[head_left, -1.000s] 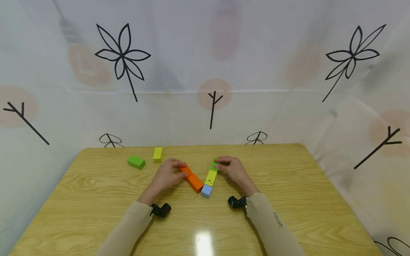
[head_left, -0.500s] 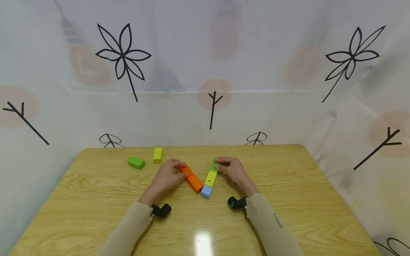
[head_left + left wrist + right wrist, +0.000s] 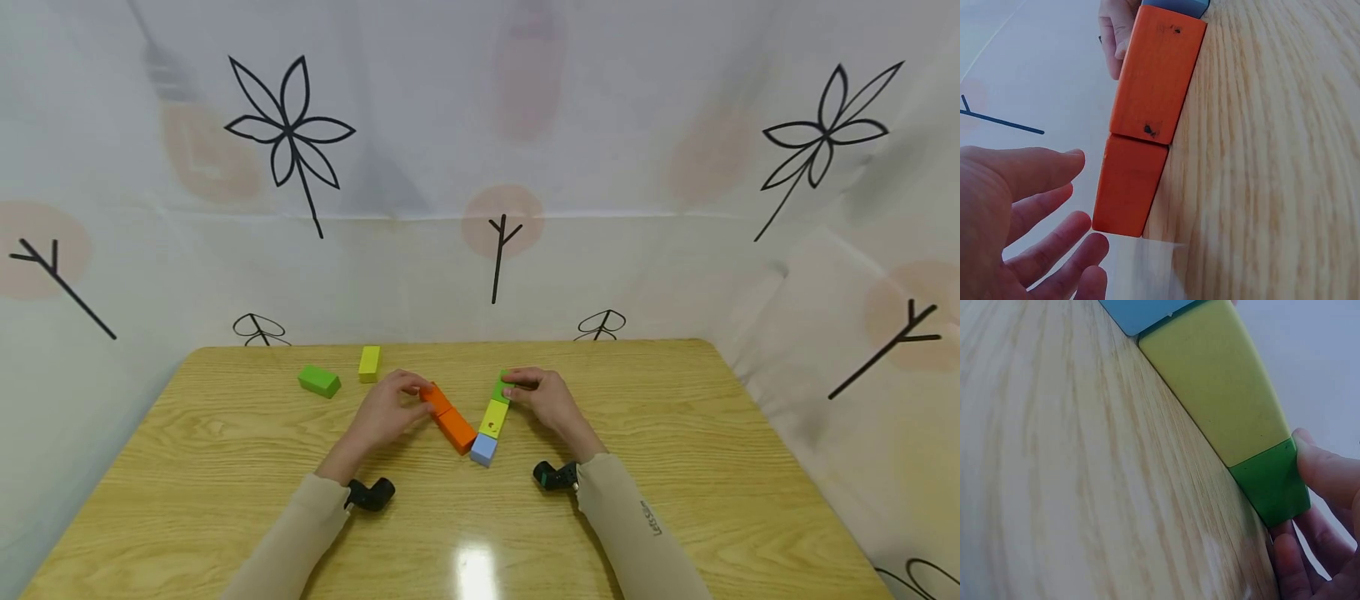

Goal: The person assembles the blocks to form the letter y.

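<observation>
I see the left hand (image 3: 386, 412) beside the far orange block (image 3: 436, 400), and in its wrist view the fingers are spread and relaxed, so I read this grip as released; whether one fingertip touches the block's corner, I cannot tell. The right hand (image 3: 551, 400) is grasping the right green block (image 3: 501, 387): in its own wrist view I see the thumb on one side and the fingers at the end. All these blocks lie on the wooden table (image 3: 675, 467), in the shape of a letter V. On the left arm of the V, the far orange block touches the near orange block (image 3: 456, 429), end to end. On the right arm, the right green block touches the yellow block (image 3: 492, 417), and after it comes the light blue block (image 3: 483, 449), at the point of the V, just beside the near orange block. Well apart, at the far left, I find a loose green block (image 3: 319, 381) and near it a loose yellow block (image 3: 369, 364).
</observation>
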{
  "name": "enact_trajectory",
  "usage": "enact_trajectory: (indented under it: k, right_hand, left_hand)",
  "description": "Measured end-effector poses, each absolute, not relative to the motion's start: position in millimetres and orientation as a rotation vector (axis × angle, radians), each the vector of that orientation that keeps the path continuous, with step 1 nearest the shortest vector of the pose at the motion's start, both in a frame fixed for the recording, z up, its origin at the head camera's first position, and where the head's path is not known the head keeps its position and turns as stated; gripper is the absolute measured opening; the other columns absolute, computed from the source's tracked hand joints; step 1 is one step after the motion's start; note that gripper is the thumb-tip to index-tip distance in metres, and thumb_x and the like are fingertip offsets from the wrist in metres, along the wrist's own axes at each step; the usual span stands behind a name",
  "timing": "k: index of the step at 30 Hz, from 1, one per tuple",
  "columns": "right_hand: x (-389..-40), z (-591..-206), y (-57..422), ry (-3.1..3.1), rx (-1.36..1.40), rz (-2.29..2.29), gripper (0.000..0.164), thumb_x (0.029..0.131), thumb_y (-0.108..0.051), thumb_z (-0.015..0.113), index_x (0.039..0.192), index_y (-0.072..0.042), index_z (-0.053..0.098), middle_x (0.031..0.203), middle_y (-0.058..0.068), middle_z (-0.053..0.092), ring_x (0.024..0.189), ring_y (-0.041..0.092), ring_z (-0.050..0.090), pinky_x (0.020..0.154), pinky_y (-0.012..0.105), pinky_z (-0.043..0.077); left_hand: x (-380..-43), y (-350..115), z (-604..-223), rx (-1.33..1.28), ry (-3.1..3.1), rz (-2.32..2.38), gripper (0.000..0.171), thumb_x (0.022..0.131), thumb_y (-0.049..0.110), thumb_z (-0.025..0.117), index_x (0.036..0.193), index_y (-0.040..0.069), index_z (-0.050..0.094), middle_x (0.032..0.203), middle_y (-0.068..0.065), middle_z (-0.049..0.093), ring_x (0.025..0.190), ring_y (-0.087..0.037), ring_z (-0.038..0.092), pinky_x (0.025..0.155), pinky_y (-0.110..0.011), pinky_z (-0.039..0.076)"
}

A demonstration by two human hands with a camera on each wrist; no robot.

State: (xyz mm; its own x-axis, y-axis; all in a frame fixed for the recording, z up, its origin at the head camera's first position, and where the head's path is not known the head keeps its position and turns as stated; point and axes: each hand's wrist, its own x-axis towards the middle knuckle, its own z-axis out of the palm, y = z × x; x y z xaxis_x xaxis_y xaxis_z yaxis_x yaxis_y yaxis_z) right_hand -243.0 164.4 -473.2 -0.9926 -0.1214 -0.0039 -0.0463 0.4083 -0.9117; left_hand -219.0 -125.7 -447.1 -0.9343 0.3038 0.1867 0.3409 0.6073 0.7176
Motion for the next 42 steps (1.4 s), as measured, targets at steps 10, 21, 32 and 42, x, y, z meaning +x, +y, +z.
enact_trajectory:
  k: [10,21,32,42]
  right_hand:
    - [-241,-474,166,2.577,-0.155,-1.663,0.025,0.091,-0.012,0.074,0.116,-0.009,0.075,0.134,0.008,0.06,0.127,0.03,0.052,0.104,0.045,0.044]
    - [-242,-473,165,2.589,-0.161,-1.65,0.024,0.09,-0.013,0.075,0.114,-0.01,0.076,0.133,0.008,0.061,0.127,0.03,0.052,0.104,0.046,0.043]
    - [-243,-473,167,2.575,-0.176,-1.658,0.026,0.09,-0.013,0.075,0.116,-0.01,0.075,0.134,0.008,0.061,0.127,0.03,0.051,0.104,0.045,0.043]
    - [-243,-474,166,2.594,-0.177,-1.65,0.025,0.091,-0.013,0.074,0.116,-0.009,0.075,0.133,0.008,0.061,0.126,0.03,0.053,0.103,0.045,0.044]
  left_hand:
    - [-221,-139,-444,-0.494,-2.776,-1.346,0.035,0.092,0.018,0.074,0.126,0.01,0.067,0.123,-0.007,0.064,0.111,-0.028,0.06,0.087,-0.047,0.052]
    - [-239,-165,-435,-0.387,-2.612,-1.341,0.053,0.093,0.01,0.072,0.142,0.008,0.052,0.132,-0.015,0.058,0.116,-0.034,0.055,0.092,-0.052,0.048]
    - [-257,-182,-443,-0.177,-2.603,-1.385,0.053,0.093,0.007,0.07,0.143,0.004,0.051,0.136,-0.017,0.055,0.12,-0.037,0.053,0.09,-0.051,0.051]
    - [-262,-185,-447,-0.122,-2.711,-1.282,0.05,0.093,0.005,0.069,0.14,0.002,0.054,0.135,-0.021,0.054,0.12,-0.039,0.054,0.091,-0.051,0.051]
